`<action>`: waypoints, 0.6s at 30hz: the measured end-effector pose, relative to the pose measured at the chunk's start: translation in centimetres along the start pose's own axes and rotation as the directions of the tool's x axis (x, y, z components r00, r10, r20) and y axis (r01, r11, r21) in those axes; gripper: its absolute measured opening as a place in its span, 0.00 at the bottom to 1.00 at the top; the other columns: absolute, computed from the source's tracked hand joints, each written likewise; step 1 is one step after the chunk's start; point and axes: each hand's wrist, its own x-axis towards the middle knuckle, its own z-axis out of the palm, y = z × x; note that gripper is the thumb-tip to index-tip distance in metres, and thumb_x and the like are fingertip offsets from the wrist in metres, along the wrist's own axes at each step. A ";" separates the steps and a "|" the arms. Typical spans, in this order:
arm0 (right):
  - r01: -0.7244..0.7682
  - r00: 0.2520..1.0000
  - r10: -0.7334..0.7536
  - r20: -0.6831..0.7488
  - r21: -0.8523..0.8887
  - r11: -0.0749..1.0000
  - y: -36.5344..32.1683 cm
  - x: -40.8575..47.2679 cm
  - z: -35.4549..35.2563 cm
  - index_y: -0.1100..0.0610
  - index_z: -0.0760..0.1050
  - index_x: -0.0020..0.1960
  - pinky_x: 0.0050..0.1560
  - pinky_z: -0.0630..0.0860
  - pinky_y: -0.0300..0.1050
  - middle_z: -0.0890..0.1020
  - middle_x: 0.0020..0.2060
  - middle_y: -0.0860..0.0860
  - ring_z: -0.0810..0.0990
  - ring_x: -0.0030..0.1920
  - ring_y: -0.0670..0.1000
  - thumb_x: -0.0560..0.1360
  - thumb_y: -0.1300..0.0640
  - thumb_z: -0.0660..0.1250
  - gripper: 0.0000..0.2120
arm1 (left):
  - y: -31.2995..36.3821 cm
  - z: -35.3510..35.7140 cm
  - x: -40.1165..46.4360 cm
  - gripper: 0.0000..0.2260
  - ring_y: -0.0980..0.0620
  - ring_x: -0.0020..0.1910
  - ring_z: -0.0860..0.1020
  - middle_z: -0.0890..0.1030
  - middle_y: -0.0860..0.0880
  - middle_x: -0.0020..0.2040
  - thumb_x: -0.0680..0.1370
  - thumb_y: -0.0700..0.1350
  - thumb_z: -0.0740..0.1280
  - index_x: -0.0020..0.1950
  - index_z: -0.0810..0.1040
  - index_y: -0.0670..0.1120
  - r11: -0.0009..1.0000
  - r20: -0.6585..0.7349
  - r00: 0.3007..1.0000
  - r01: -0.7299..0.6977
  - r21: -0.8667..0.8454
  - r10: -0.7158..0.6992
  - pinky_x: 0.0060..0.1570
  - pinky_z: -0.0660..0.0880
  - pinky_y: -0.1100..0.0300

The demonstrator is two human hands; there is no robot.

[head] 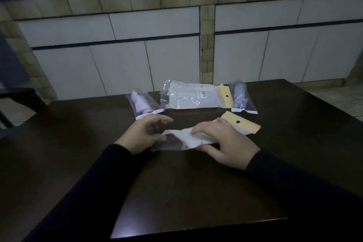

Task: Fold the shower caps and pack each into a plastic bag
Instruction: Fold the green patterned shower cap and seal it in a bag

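Observation:
A clear plastic bag with a yellow header (242,124) lies on the dark table (98,153) in front of me, with a white folded shower cap (188,138) partly inside it. My left hand (144,133) holds the bag's open end, fingers curled round its edge. My right hand (224,143) lies over the cap and bag, thumb under and fingers on top, gripping them. Farther back lie a packed bag with a pink cap (140,103) and a packed bag with a grey patterned cap (240,97).
A larger clear packet with a yellow header and barcode label (194,96) lies between the two packed bags. Behind the table stands a tiled wall with white cupboard doors (157,55). The table's near edge (196,228) is close to me.

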 end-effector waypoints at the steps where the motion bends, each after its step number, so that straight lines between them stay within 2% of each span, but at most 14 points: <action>1: 0.012 0.999 -0.011 -0.048 0.012 1.000 0.1 0.0 0.1 0.45 0.73 0.63 0.74 0.52 0.53 0.74 0.64 0.42 0.66 0.67 0.40 0.76 0.45 0.61 0.17 | 0.3 0.0 -0.2 0.23 0.56 0.57 0.76 0.80 0.57 0.55 0.69 0.39 0.76 0.54 0.77 0.65 0.998 0.000 1.000 0.020 -0.059 -0.020 0.58 0.73 0.61; 4: 0.022 0.967 -0.019 -0.252 0.006 1.000 0.3 -0.1 0.1 0.46 0.78 0.57 0.72 0.51 0.62 0.75 0.61 0.44 0.66 0.66 0.43 0.75 0.43 0.56 0.17 | 1.1 0.1 -0.6 0.26 0.56 0.54 0.77 0.80 0.59 0.51 0.60 0.49 0.82 0.55 0.80 0.63 0.975 -0.070 0.998 -0.021 -0.223 0.005 0.55 0.72 0.62; 5: 0.011 0.951 -0.005 -0.310 0.019 1.000 0.3 -0.2 0.1 0.47 0.79 0.56 0.69 0.55 0.66 0.75 0.58 0.44 0.67 0.63 0.42 0.76 0.44 0.57 0.16 | 1.4 0.2 -0.7 0.28 0.55 0.54 0.78 0.81 0.58 0.52 0.58 0.52 0.82 0.56 0.80 0.62 0.967 -0.106 0.993 -0.067 -0.244 0.042 0.55 0.72 0.62; 7: -0.010 0.935 0.030 -0.353 0.058 0.998 0.3 -0.3 0.3 0.47 0.79 0.54 0.63 0.63 0.67 0.73 0.53 0.45 0.67 0.58 0.40 0.76 0.46 0.58 0.14 | 2.4 0.6 -0.7 0.23 0.53 0.55 0.79 0.80 0.56 0.56 0.61 0.53 0.80 0.55 0.81 0.59 0.940 -0.167 0.976 -0.183 -0.287 0.139 0.54 0.74 0.63; 10: 0.010 0.937 -0.003 -0.348 0.018 1.000 0.0 -0.7 0.8 0.50 0.79 0.54 0.58 0.70 0.61 0.74 0.50 0.47 0.69 0.55 0.42 0.72 0.47 0.63 0.14 | 3.8 1.2 -0.8 0.10 0.55 0.55 0.80 0.82 0.53 0.55 0.66 0.44 0.78 0.46 0.85 0.51 0.893 -0.257 0.941 -0.299 -0.337 0.218 0.53 0.73 0.66; 12: 0.017 0.939 -0.020 -0.345 -0.010 1.000 -0.5 -0.7 0.7 0.50 0.78 0.53 0.56 0.72 0.51 0.76 0.49 0.47 0.72 0.54 0.43 0.70 0.41 0.67 0.17 | 4.5 1.6 -0.9 0.04 0.56 0.49 0.81 0.85 0.51 0.49 0.68 0.39 0.76 0.41 0.85 0.45 0.882 -0.278 0.936 -0.308 -0.355 0.216 0.49 0.74 0.67; 13: 0.020 0.940 -0.024 -0.341 -0.015 1.000 -0.7 -0.7 0.7 0.50 0.79 0.51 0.54 0.72 0.46 0.77 0.48 0.46 0.73 0.51 0.43 0.69 0.38 0.68 0.19 | 4.6 1.7 -1.0 0.03 0.55 0.46 0.82 0.85 0.50 0.46 0.69 0.39 0.76 0.41 0.85 0.45 0.881 -0.280 0.936 -0.309 -0.357 0.215 0.47 0.75 0.66; 15: 0.030 0.942 -0.039 -0.334 -0.034 0.999 -1.1 -0.6 0.7 0.51 0.79 0.45 0.47 0.70 0.42 0.77 0.41 0.42 0.73 0.44 0.42 0.71 0.37 0.66 0.18 | 4.7 1.9 -1.1 0.03 0.52 0.42 0.83 0.85 0.49 0.41 0.69 0.44 0.77 0.41 0.85 0.49 0.892 -0.265 0.942 -0.291 -0.345 0.205 0.45 0.77 0.60; 18: -0.045 0.949 0.040 -0.312 -0.009 0.999 -0.8 -0.5 0.6 0.52 0.79 0.36 0.46 0.68 0.46 0.75 0.32 0.40 0.71 0.38 0.41 0.75 0.41 0.62 0.18 | 4.1 2.4 -0.9 0.05 0.54 0.38 0.82 0.85 0.49 0.38 0.68 0.52 0.76 0.41 0.84 0.53 0.907 -0.180 0.977 -0.173 -0.383 0.110 0.42 0.77 0.58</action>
